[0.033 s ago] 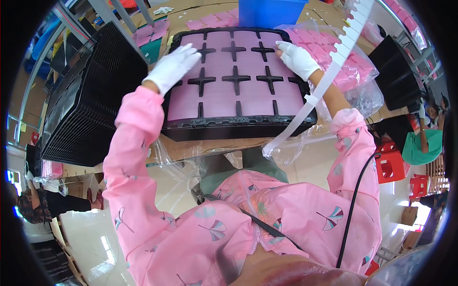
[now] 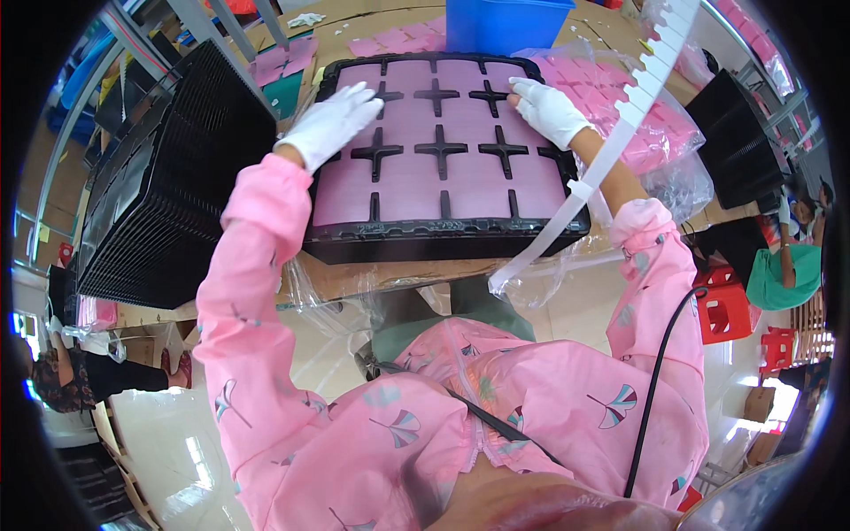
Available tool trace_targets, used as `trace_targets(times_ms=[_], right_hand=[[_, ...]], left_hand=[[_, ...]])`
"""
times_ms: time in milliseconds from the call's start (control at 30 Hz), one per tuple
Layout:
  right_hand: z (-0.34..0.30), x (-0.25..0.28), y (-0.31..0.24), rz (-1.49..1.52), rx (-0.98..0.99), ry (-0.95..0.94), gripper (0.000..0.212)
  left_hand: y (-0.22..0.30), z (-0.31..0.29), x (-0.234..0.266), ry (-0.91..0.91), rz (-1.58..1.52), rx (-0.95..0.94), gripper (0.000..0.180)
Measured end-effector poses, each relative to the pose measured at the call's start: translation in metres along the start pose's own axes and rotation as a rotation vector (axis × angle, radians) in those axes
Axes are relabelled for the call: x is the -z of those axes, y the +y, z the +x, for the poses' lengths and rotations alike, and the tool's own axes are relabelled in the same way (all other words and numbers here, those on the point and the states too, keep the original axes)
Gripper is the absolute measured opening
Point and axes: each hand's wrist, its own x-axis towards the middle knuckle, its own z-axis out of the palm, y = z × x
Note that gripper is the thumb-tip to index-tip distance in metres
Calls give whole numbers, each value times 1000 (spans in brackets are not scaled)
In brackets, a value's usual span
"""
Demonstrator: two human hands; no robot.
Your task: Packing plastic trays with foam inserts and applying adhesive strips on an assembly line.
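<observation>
A black plastic tray [image 2: 443, 232] with cross-shaped dividers sits in front of me on the table. A pink foam sheet [image 2: 403, 190] lies in it, and the black crosses [image 2: 441, 151] show up through its slots. My left hand [image 2: 332, 126], in a white glove, rests flat over the tray's left part, fingers stretched out toward a far-row cross. Over the far right part of the foam is my gloved right hand [image 2: 551, 113], its fingers extended. Neither hand holds anything that I can see.
A tall stack of black trays [image 2: 177, 186] stands at the left, another stack [image 2: 735, 133] at the right. Bagged pink sheets [image 2: 633, 106] lie right of the tray. A blue bin [image 2: 509, 26] stands behind it. A notched white strip [image 2: 611, 150] crosses the right foreground.
My left hand has slid slightly to the right over the foam, its fingertips now covering part of the left cross. The right hand stays nearly where it was.
</observation>
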Motion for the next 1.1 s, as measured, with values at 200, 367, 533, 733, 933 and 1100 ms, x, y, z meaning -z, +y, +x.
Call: trace_targets(times_ms=[200, 367, 533, 733, 933, 1100], right_hand=[[35, -7, -11, -139, -6, -224, 47], [45, -11, -7, -161, -22, -167, 50], [54, -16, -5, -175, -77, -161, 52], [54, -20, -6, -194, -117, -135, 52], [53, -17, -9, -192, -94, -122, 52], [52, -20, -9, -159, -92, -95, 52]], left_hand=[[-14, 28, -22, -10, 156, 13, 72], [-22, 48, -32, 88, 221, 18, 77], [-29, 67, -29, 85, 251, 93, 82], [-35, 65, -12, 48, -137, 176, 65], [-44, 58, -5, 103, -296, 191, 44], [-38, 68, -2, -10, -232, 206, 34]])
